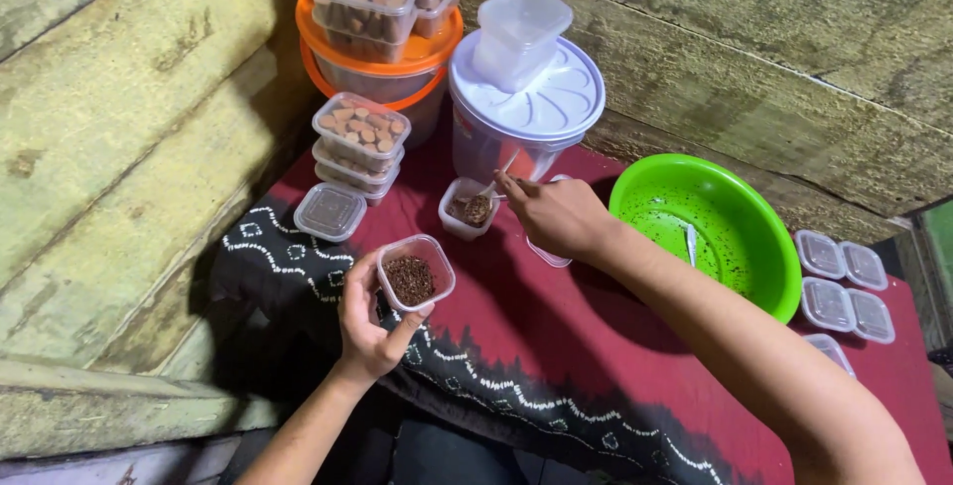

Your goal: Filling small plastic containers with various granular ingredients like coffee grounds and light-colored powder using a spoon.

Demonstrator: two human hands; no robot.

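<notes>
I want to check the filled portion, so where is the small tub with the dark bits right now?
In the head view, the small tub is held in the left hand, left of centre, above the red cloth, just below a second tub that the right hand spoons into.

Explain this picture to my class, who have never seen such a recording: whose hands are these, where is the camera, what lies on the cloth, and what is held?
One camera, worn on a person's head, looks down at their own bare hands. The left hand holds a small clear tub of dark grains. The right hand holds a spoon over another small tub. On the red patterned cloth stand stacked filled tubs, a green bowl, a white-lidded container and empty lidded tubs.
</notes>
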